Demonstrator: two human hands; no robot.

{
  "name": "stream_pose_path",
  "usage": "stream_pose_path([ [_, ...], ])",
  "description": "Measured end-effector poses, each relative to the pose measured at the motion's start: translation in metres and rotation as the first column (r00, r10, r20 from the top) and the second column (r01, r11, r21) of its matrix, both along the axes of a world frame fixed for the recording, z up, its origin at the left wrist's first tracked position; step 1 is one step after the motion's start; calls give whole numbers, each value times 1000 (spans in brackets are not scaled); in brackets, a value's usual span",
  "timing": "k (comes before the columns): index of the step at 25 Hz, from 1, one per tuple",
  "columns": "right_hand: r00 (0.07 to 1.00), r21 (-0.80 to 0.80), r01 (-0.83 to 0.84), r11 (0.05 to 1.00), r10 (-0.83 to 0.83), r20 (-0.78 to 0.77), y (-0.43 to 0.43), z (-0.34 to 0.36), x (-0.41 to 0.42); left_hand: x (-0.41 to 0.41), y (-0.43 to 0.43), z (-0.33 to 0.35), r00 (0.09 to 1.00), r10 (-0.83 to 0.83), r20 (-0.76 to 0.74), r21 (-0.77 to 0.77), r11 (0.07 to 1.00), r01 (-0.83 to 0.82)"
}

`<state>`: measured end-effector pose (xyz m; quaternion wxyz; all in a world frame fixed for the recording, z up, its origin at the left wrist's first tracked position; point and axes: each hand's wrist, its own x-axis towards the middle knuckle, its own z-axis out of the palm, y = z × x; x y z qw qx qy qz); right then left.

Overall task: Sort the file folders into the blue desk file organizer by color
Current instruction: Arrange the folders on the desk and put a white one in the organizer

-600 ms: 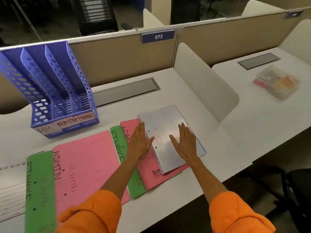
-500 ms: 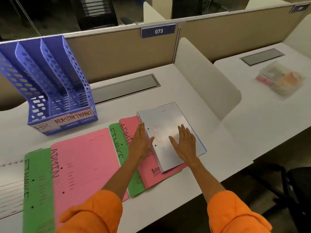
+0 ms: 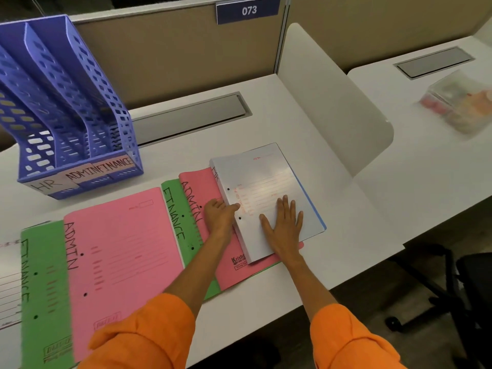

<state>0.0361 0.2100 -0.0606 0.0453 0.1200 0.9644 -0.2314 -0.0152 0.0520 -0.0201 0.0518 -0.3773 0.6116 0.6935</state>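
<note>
The first pick-up seems in hand: both hands, left (image 3: 221, 213) and right (image 3: 283, 227), lie spread flat on the white HR-marked file folder (image 3: 262, 187) atop the pink and green folders on the white table (image 3: 266, 107), and next it needs lifting to the empty blue perforated plastic organizer (image 3: 66, 107).

I am in an open office, at a white desk (image 3: 279, 107) with a beige partition (image 3: 173, 57) behind. The partition carries a number plate 073 (image 3: 249, 9), and a curved white divider (image 3: 332, 102) separates the neighbour desk (image 3: 426, 161)

Single head view; looks forward-down, near, over desk (image 3: 279, 107) front edge
</note>
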Motion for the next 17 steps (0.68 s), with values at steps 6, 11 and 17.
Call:
stream_pose_path([
  [6,1000,-57,5,998,-4,16,4,-2,-3,6,18,-1,978,-207,0,80,975,206],
  [11,999,-85,-8,996,11,35,10,4,-3,19,18,3,963,-243,-114,69,965,252],
  [17,987,-198,140,970,-154,-56,17,43,-26,16,-4,37,936,-287,-202,84,947,309],
])
